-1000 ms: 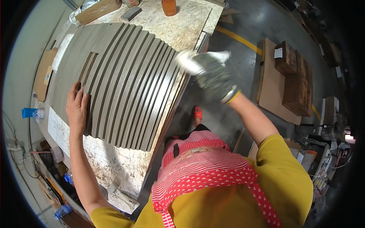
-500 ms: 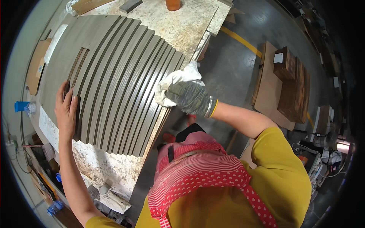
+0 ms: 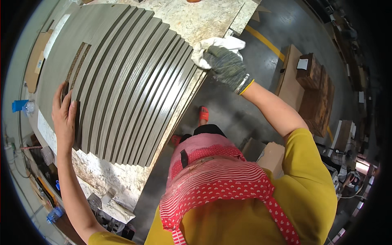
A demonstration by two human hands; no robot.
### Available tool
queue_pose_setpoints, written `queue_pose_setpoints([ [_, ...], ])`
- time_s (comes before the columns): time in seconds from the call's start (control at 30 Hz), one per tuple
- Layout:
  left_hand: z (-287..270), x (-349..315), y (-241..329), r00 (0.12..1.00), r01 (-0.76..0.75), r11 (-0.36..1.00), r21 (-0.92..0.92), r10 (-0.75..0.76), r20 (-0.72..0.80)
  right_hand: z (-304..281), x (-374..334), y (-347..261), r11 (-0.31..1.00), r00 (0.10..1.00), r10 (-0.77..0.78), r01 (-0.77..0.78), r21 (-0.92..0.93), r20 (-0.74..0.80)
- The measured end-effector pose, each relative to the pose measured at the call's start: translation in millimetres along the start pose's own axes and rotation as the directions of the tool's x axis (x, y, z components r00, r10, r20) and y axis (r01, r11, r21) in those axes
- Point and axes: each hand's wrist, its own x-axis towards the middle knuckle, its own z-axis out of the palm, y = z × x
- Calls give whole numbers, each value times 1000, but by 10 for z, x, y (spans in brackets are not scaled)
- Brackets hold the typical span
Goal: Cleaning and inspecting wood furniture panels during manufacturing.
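Note:
Several grey wood-grain boards [image 3: 122, 81] lie fanned out in overlapping steps on a worktable [image 3: 122, 185]. My bare left hand [image 3: 64, 118] rests on the leftmost boards with its fingers apart, by the near end of two narrow brown slots [image 3: 78, 65]. My right hand [image 3: 223, 65], in a dark grey-green knit glove, is closed around a bunched white cloth [image 3: 200, 55]. The cloth touches or hovers just over the far right corner of the fanned boards; which of these, I cannot tell. The glove hides part of the cloth.
On the floor to the right stand brown boxes [image 3: 316, 94] on a flattened cardboard sheet [image 3: 289, 69]. A yellow floor line [image 3: 265, 43] runs past them. Left of the table are a blue-capped bottle [image 3: 28, 107] and a brown board [image 3: 36, 73]. A cardboard box [image 3: 272, 157] sits near my right side.
My right hand has moved the cloth up and to the right, toward the boards' far right corner. The left hand stays on the boards. The whole view has shifted slightly.

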Motion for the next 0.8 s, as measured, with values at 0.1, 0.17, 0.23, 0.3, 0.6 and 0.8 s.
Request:
queue_pose_setpoints([
  [0.1,38,36,26,1000,1,999,52,-1,1,-39,-85,-337,988,995,-75,84,-132,65],
  [0.17,4,-4,15,1000,19,999,33,-19,21,-117,-198,-686,943,979,-140,177,-282,149],
  [0.23,9,3,-28,999,23,1000,9,-23,43,-116,-90,-356,979,952,5,-66,193,305],
  [0.3,6,-15,-48,999,24,999,37,-25,31,-176,15,-164,1000,976,13,-15,8,217],
  [0.6,14,-9,-51,1000,0,1000,-16,0,26,-19,11,-36,930,905,255,-326,169,341],
  [0.8,37,9,-21,999,12,1000,3,-12,39,-423,199,291,981,962,188,-194,13,200],
])
